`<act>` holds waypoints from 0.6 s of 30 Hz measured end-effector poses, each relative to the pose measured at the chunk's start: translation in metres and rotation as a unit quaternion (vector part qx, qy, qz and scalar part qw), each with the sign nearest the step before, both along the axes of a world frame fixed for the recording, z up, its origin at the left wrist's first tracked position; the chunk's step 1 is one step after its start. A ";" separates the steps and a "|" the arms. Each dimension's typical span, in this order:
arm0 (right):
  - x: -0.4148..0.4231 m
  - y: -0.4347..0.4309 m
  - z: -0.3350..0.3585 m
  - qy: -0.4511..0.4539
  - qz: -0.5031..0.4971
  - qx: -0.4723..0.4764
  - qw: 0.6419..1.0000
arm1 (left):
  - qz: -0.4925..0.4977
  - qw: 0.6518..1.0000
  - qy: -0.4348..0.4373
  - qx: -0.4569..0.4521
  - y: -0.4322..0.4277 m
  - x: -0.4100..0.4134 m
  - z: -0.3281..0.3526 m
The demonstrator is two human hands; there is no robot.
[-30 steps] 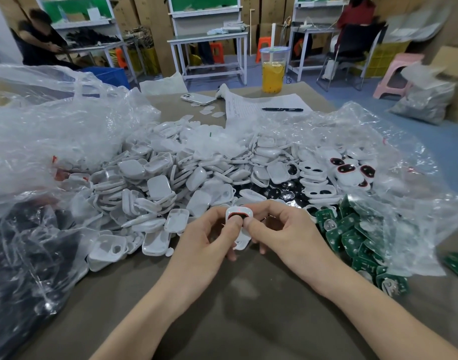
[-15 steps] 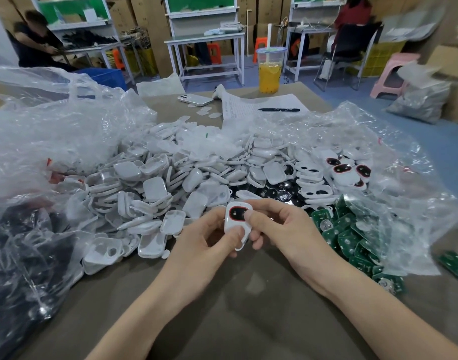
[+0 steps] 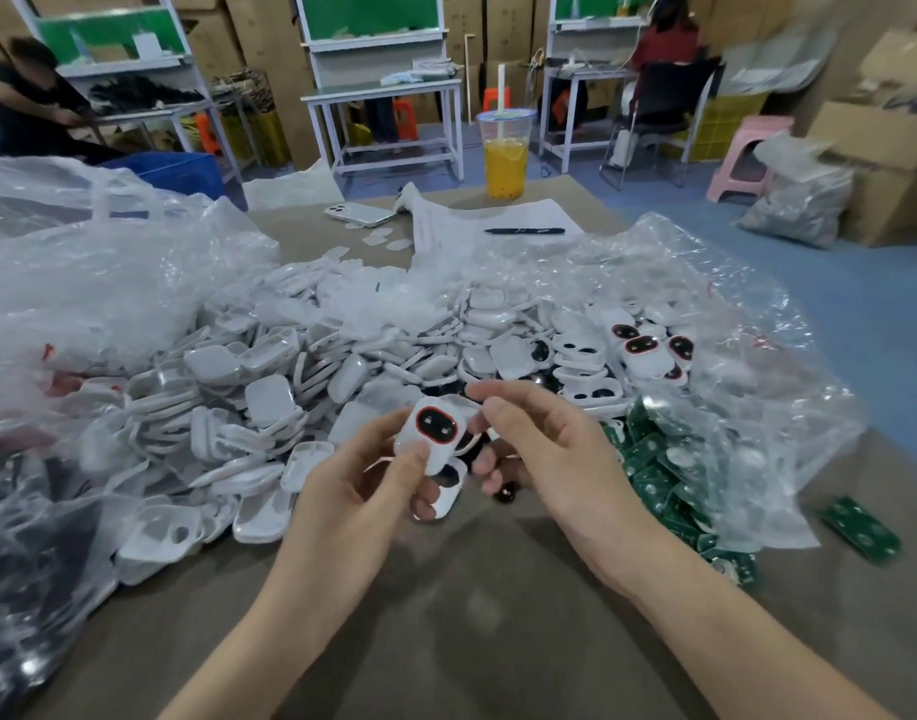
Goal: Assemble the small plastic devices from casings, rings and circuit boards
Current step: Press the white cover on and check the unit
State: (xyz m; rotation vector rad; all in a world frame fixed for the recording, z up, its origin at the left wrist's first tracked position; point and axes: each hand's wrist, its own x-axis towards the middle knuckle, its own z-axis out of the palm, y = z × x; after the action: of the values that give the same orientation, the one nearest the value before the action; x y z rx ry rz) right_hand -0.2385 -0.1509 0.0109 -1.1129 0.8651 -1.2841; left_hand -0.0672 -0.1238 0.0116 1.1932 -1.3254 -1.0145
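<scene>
— Starting at the left: has the pile (image 3: pixel 248 376) of loose shells been touched?

— Not that we can see. The change is in the middle. A second ago we held the casing (image 3: pixel 435 433) edge-on with both thumbs pressing it. Half a second ago it faced up, both thumbs still on it. Now our left hand (image 3: pixel 373 485) has it alone, lifted off the desk (image 3: pixel 446 626) and tilted toward us, thumb on its lower edge and fingers (image 3: pixel 412 457) gripping it.

— And the ring?

— The red ring (image 3: pixel 419 423) runs unbroken round the dark window, so we judge it seated. A second shell (image 3: pixel 446 493) sits under the casing in the same hand.

— What about our right hand (image 3: pixel 560 459)?

— It has come off the face. Its fingers (image 3: pixel 498 407) are curled just beside the casing's right edge. We cannot tell whether they touch it, or whether they hold the small dark piece (image 3: pixel 503 493) below them.

— So where does that leave us?

— The pressing looks done. We would say this casing is ready for the next part. Further right, other ringed units (image 3: pixel 641 345) lie on the plastic wrap, the green boards (image 3: pixel 654 475) are heaped just beyond our right hand, and one stray board (image 3: pixel 861 527) lies apart at the far right.
</scene>
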 end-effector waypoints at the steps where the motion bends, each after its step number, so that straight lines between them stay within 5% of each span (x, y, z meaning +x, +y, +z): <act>1: -0.004 0.000 0.003 0.001 -0.048 -0.026 0.999 | -0.002 1.000 0.005 0.003 -0.002 -0.005 0.005; 7: -0.035 0.002 0.013 0.165 -0.380 -0.175 0.893 | -0.076 0.996 0.005 0.041 -0.041 -0.069 0.034; 13: -0.037 0.001 0.009 0.214 -0.400 -0.218 0.864 | -0.141 0.985 0.006 0.097 -0.093 -0.143 0.045; 18: -0.036 -0.001 0.003 0.248 -0.376 -0.185 0.873 | -0.101 0.993 -0.001 0.059 -0.092 -0.139 0.049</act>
State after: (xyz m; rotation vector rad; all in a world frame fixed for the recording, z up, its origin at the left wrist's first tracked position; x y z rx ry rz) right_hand -0.2746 -0.1514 0.0141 -1.5203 1.5913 -1.8942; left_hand -0.2059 -0.2158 0.0602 1.1635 -1.4247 -1.2519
